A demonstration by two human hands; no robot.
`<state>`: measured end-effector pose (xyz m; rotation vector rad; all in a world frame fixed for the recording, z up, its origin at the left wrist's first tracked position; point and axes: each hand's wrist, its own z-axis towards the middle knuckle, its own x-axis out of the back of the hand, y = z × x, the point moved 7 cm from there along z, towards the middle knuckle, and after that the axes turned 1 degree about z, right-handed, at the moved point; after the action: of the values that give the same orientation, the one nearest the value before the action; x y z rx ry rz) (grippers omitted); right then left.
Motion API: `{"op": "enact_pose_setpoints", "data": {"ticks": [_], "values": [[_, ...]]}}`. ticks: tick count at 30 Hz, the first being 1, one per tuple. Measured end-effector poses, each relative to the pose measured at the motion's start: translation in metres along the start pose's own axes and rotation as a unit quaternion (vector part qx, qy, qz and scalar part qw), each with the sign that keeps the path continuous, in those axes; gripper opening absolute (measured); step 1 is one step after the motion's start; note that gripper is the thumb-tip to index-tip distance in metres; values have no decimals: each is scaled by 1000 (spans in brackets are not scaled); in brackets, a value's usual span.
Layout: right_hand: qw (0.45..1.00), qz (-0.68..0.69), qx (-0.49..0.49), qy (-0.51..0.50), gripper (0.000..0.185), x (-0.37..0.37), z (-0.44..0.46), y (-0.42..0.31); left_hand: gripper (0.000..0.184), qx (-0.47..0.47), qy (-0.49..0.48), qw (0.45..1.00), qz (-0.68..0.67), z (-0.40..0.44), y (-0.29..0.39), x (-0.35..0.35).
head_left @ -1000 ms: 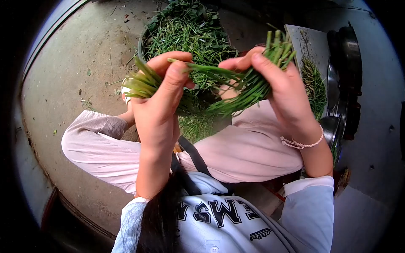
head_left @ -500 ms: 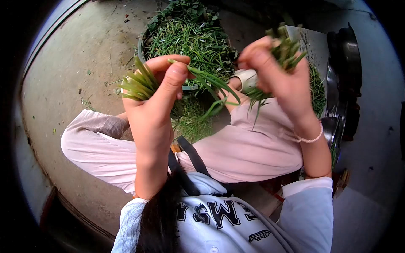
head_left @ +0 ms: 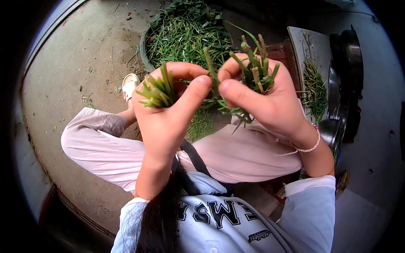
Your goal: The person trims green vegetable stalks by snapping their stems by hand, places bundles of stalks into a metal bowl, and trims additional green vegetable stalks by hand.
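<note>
My left hand [head_left: 171, 109] is closed around a bunch of green stems [head_left: 158, 90], their cut ends pointing up past the curled fingers. Another bunch of stems [head_left: 258, 74], with some brownish ends, stands up out of my right hand [head_left: 270, 103], which is wrapped round it. Between the two thumbs and forefingers, which nearly meet, an upright green stalk [head_left: 211, 67] is pinched. Thin green leaves hang below my right hand. The lower parts of both bunches are mostly hidden by the hands.
Beyond the hands a round tub [head_left: 144, 52] holds a heap of greens. Loose greens [head_left: 200, 126] lie between the legs. At the right are a pale board [head_left: 297, 40] with more stems [head_left: 314, 90] and dark metal pans [head_left: 351, 59]. A light shoe [head_left: 130, 85] is at the left.
My right hand has moved left and down with its bunch, close to my left hand. My left hand has shifted slightly right. The long leaves between them have given way to an upright stalk.
</note>
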<state>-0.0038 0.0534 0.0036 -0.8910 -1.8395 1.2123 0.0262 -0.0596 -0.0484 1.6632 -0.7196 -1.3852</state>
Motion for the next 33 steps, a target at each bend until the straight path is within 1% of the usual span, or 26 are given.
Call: {"op": "enact_pose_setpoints", "data": {"ticks": [2, 3, 4, 6, 8, 9, 11, 12, 14, 15, 16, 18, 19, 21, 22, 24, 26, 28, 30, 31, 32, 33], "values": [[1000, 6, -15, 11, 12, -1, -1, 4, 4, -13, -25, 999, 23, 1, 2, -2], [999, 42, -6, 33, 13, -2, -2, 4, 4, -12, -25, 999, 23, 0, 2, -3], [999, 43, -6, 33, 13, -1, -2, 3, 3, -12, -16, 999, 27, 0, 2, -4], [1000, -14, -11, 5, 12, -1, -2, 0, 3, -11, -6, 999, 30, 0, 1, -3], [1000, -7, -10, 9, 11, 0, -3, 2, 2, -118, 23, 987, 106, 0, 12, 0], [1000, -1, -9, 13, 10, 0, -4, 3, 2, -118, 23, 987, 106, 2, 10, 0], [1000, -15, -14, 5, 10, 0, -5, 5, 2, -170, 71, 971, 155, 3, 16, 5], [999, -31, -18, -3, 10, 0, -5, 6, 2, -171, 71, 970, 155, 6, 15, 6], [999, -37, -19, -5, 10, 1, -6, 6, 2, -166, 128, 958, 196, 12, 16, 17], [999, -44, -20, -7, 11, 1, -7, 6, 3, -122, 146, 958, 216, 17, 15, 22], [999, -44, -20, -8, 11, 2, -7, 4, 4, -164, 163, 941, 248, 23, 14, 30], [998, -17, -67, -12, 13, 2, -8, 2, 8, -213, 130, 925, 286, 30, 15, 28], [998, -17, -67, -12, 13, 3, -9, 2, 8, -213, 130, 925, 286, 26, 18, 26], [996, -22, -88, -11, 15, 5, -10, 5, 12, -63, 45, 977, 199, 20, 8, 14], [996, -21, -88, -11, 15, 6, -10, 6, 12, -77, 6, 989, 130, 15, 5, 6], [994, -27, -99, -25, 17, 5, -11, 8, 13, -70, -68, 994, 53, 7, 0, -7], [996, -1, -82, -30, 17, 3, -11, 9, 11, -87, -108, 990, -17, 3, -3, -16], [997, 24, -64, -34, 17, 0, -11, 11, 8, -21, -93, 989, -109, 2, -4, -21], [1000, 0, -13, 7, 16, 3, -12, 10, 5, -13, -73, 994, -76, 3, -6, -16], [999, -35, -34, 14, 15, 3, -12, 7, 5, -13, -73, 994, -75, 3, -7, -16], [999, -34, -33, 14, 15, 4, -13, 8, 5, -45, -74, 995, -54, 3, -5, -15], [997, -69, -16, 15, 14, 6, -13, 7, 5, -77, -75, 994, -35, 3, -2, -15]]}}
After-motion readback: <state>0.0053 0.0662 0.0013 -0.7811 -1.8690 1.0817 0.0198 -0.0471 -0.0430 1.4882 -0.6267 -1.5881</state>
